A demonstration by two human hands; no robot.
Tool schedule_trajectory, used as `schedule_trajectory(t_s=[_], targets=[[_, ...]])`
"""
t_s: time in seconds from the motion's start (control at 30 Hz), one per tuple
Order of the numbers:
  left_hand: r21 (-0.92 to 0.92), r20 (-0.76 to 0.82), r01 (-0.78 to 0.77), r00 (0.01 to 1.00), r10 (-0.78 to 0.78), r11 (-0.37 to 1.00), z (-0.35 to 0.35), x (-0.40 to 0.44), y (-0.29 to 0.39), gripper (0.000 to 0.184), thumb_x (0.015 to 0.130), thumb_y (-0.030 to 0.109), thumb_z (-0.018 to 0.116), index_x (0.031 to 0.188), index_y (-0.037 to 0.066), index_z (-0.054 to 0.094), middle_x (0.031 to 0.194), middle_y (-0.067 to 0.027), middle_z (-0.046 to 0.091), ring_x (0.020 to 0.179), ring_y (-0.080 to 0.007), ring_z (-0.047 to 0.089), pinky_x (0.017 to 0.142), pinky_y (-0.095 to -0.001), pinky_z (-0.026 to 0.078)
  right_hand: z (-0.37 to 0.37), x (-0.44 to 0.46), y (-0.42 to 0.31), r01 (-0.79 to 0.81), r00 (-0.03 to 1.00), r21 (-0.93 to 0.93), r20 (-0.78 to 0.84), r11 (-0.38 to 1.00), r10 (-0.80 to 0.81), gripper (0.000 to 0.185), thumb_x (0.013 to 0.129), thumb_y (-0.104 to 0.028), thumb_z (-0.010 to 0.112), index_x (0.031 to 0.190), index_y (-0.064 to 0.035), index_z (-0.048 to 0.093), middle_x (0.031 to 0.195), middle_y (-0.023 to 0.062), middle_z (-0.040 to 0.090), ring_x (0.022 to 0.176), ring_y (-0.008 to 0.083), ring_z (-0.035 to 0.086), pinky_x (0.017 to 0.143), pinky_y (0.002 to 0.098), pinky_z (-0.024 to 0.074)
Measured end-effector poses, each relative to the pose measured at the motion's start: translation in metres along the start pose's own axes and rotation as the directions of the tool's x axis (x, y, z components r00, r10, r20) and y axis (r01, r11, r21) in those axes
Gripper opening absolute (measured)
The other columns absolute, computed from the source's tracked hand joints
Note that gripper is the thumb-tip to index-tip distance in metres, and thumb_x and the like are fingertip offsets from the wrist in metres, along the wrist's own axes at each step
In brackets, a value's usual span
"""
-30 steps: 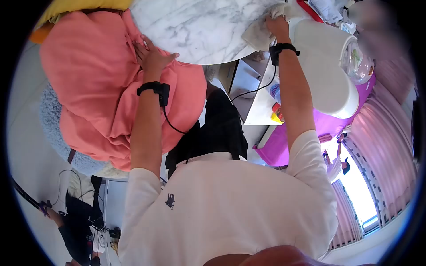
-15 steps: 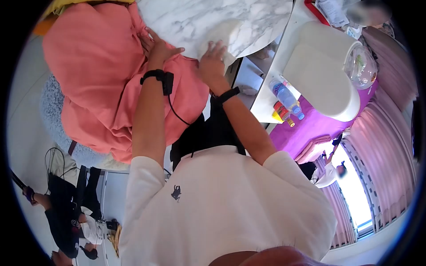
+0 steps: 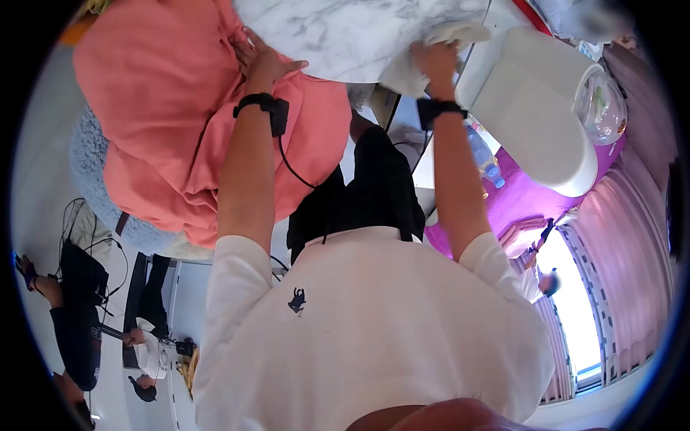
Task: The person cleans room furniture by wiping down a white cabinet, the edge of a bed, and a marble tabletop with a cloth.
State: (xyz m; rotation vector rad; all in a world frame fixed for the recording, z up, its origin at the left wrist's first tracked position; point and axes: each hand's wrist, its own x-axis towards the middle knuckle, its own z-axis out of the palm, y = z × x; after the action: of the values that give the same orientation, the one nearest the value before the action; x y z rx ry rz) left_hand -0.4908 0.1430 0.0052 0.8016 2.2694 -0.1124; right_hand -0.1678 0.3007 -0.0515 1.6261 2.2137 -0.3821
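My left hand (image 3: 263, 65) lies with fingers spread on the salmon-coloured cloth (image 3: 162, 108), beside the rim of the round marble-patterned table (image 3: 345, 36). At the table's right edge, my right hand (image 3: 435, 66) presses on a pale cloth (image 3: 406, 72), which spreads out around the fingers and hangs partly over the rim. Each of my wrists wears a black strap with a small box.
Right of my arm are a white rounded object (image 3: 535, 108), a clear dome (image 3: 602, 108), a water bottle (image 3: 485, 158) and a purple surface (image 3: 521, 187). Fluffy blue-grey material (image 3: 97, 172) lies under the salmon cloth. Other people stand at lower left and by the window.
Over the last half second my right hand has swept rightward across the table with the pale cloth, after an earlier move leftward. My left hand keeps its place on the salmon cloth.
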Motion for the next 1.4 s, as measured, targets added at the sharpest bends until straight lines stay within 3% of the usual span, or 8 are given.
schedule_trajectory(t_s=[0.07, 0.13, 0.2, 0.33, 0.73, 0.9, 1.1, 1.4], targets=[[0.005, 0.009, 0.013, 1.000, -0.013, 1.000, 0.000, 0.002, 0.001, 0.160, 0.049, 0.062, 0.087, 0.148, 0.003, -0.024, 0.153, -0.0373, -0.009, 0.146, -0.0454, -0.005, 0.118, -0.0496, 0.007, -0.023, -0.046, -0.048, 0.144, 0.987, -0.259, 0.102, 0.955, -0.122, 0.078, 0.089, -0.050, 0.050, 0.128, 0.0176, 0.048, 0.144, 0.0345, 0.037, 0.141, 0.0507, 0.018, 0.118, 0.0516, 0.0131], [0.014, 0.031, 0.024, 0.999, -0.024, 1.000, 0.004, 0.004, -0.002, 0.160, 0.049, 0.063, 0.087, 0.147, 0.003, -0.024, 0.153, -0.0370, -0.010, 0.146, -0.0455, -0.006, 0.118, -0.0494, 0.007, -0.032, -0.085, -0.099, 0.263, 0.960, -0.187, 0.144, 0.947, -0.238, 0.076, 0.086, -0.045, 0.059, 0.136, 0.0107, 0.044, 0.148, 0.0277, 0.035, 0.145, 0.0423, 0.018, 0.118, 0.0501, 0.0151], [0.038, 0.023, 0.013, 1.000, -0.014, 0.999, 0.009, 0.009, -0.005, 0.161, 0.049, 0.064, 0.087, 0.147, 0.003, -0.026, 0.152, -0.0366, -0.013, 0.145, -0.0458, -0.008, 0.118, -0.0491, 0.005, -0.022, -0.119, -0.140, 0.246, 0.968, 0.359, -0.051, 0.900, -0.245, 0.076, 0.079, -0.027, 0.069, 0.146, -0.0102, 0.038, 0.156, 0.0219, 0.022, 0.144, 0.0416, 0.021, 0.116, 0.0477, 0.0236], [0.014, -0.075, -0.004, 0.997, 0.005, 1.000, 0.026, 0.021, -0.015, 0.163, 0.047, 0.066, 0.087, 0.146, 0.003, -0.027, 0.152, -0.0372, -0.016, 0.145, -0.0468, -0.010, 0.118, -0.0490, 0.004, -0.028, -0.132, -0.161, 0.475, 0.874, 0.242, -0.014, 0.846, -0.486, 0.074, 0.078, -0.026, 0.070, 0.145, -0.0150, 0.041, 0.157, 0.0138, 0.024, 0.143, 0.0369, 0.026, 0.109, 0.0471, 0.0373], [0.012, -0.097, -0.123, 0.988, 0.124, 0.992, 0.017, 0.005, -0.015, 0.158, 0.053, 0.069, 0.082, 0.146, 0.000, -0.025, 0.150, -0.0398, -0.017, 0.145, -0.0451, -0.014, 0.117, -0.0514, 0.001, -0.022, -0.001, -0.012, 0.088, 0.987, 0.242, -0.149, 0.966, -0.053, 0.063, 0.082, -0.026, 0.059, 0.142, -0.0128, 0.045, 0.157, 0.0176, 0.025, 0.138, 0.0381, 0.034, 0.107, 0.0494, 0.0398], [-0.046, -0.051, -0.090, 0.995, 0.087, 0.995, 0.013, 0.001, -0.013, 0.150, 0.057, 0.078, 0.073, 0.150, 0.005, -0.019, 0.153, -0.0345, -0.014, 0.145, -0.0432, -0.013, 0.116, -0.0543, -0.002, -0.069, -0.014, -0.002, -0.137, 0.990, 0.239, 0.073, 0.961, 0.123, 0.064, 0.080, -0.022, 0.062, 0.141, -0.0126, 0.043, 0.138, 0.0209, 0.043, 0.122, 0.0413, 0.048, 0.100, 0.0493, 0.0463], [-0.100, -0.116, -0.031, 0.993, 0.019, 0.994, 0.025, 0.013, -0.013, 0.138, 0.068, 0.080, 0.064, 0.150, 0.007, -0.019, 0.154, -0.0333, -0.011, 0.146, -0.0433, -0.010, 0.117, -0.0532, -0.001, -0.020, -0.069, -0.096, 0.314, 0.950, 0.372, -0.135, 0.874, -0.283, 0.053, 0.073, -0.015, 0.065, 0.121, 0.0059, 0.054, 0.121, 0.0268, 0.050, 0.103, 0.0421, 0.053, 0.091, 0.0488, 0.0463], [-0.018, -0.198, -0.102, 0.975, 0.097, 0.995, 0.038, 0.020, -0.025, 0.136, 0.069, 0.080, 0.061, 0.150, 0.006, -0.019, 0.154, -0.0343, -0.004, 0.145, -0.0456, -0.005, 0.116, -0.0557, 0.001, 0.001, -0.075, -0.144, 0.549, 0.762, 0.649, -0.130, 0.527, -0.634, 0.058, 0.073, -0.019, 0.070, 0.127, -0.0025, 0.056, 0.119, 0.0245, 0.052, 0.107, 0.0434, 0.051, 0.093, 0.0473, 0.0459]])
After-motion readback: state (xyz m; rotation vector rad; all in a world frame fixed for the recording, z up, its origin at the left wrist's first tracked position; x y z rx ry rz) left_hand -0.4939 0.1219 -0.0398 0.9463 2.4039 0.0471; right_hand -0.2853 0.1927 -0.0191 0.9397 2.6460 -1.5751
